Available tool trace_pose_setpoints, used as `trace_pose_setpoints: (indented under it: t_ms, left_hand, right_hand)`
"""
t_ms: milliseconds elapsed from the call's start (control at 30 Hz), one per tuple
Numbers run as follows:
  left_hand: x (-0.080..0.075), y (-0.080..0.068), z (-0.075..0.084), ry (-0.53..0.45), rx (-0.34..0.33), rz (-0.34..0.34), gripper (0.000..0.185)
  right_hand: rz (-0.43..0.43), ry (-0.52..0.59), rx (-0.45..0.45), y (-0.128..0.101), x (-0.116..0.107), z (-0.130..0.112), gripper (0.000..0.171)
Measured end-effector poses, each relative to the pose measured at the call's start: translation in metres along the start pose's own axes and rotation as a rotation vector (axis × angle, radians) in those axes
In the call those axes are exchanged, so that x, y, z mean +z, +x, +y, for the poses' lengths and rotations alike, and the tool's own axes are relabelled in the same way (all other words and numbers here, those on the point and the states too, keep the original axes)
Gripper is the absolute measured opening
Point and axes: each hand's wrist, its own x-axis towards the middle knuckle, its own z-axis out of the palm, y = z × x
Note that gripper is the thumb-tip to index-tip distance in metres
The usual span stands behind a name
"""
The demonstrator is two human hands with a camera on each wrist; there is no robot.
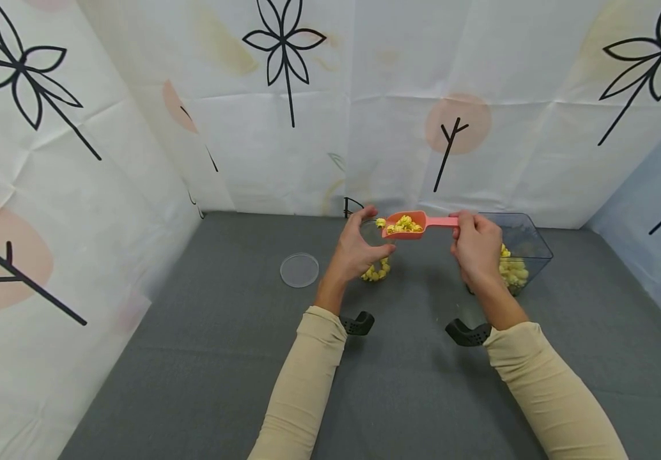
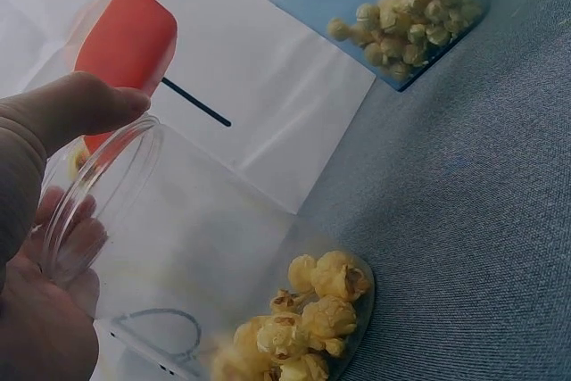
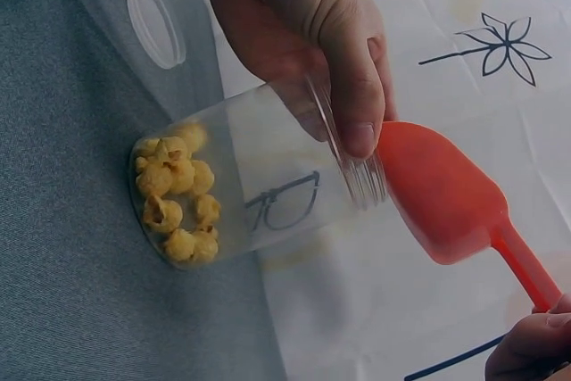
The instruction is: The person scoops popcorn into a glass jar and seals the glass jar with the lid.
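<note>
A clear plastic jar (image 3: pixel 268 144) stands on the grey cloth with a layer of popcorn (image 3: pixel 169 189) at its bottom. My left hand (image 1: pixel 356 252) holds the jar near its threaded rim, thumb on one side and fingers on the other. In my right hand (image 1: pixel 477 249), an orange-red scoop (image 1: pixel 415 235) is gripped by its handle. Popcorn lies in the scoop, and its front edge is at the jar's open mouth, roughly level in the head view. From the wrist views, most of the scoop's load is hidden behind its underside.
Right of the jar sits a clear rectangular bin (image 1: pixel 532 246) holding more popcorn, partly behind my right hand. A round clear lid (image 1: pixel 299 270) lies flat on the cloth to the left. Patterned white fabric walls (image 1: pixel 388 128) enclose the back and sides of the table.
</note>
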Motion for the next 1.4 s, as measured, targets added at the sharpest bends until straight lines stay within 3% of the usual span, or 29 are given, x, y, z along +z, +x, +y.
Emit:
trace_pose_setpoints:
  t_ms: [367,733,1067,1400]
  left_hand:
    - [0.002,0.001,-0.001,0.006,0.004,0.005,0.085]
    - [0.002,0.002,-0.002,-0.001,0.001,0.006,0.087]
    - [0.001,0.001,-0.004,-0.021,0.02,0.002,0.087]
    - [0.001,-0.001,-0.002,-0.005,0.01,0.003,0.088]
  right_hand:
    - [0.002,-0.195,-0.106,-0.002,-0.003,-0.006,0.036]
    - [0.03,-0.401,-0.286,-0.006,0.001,-0.019,0.047]
    - [0.051,-0.441,-0.358,-0.008,0.002,-0.02,0.045]
    - [0.05,-0.434,-0.347,-0.008,0.0,-0.018,0.045]
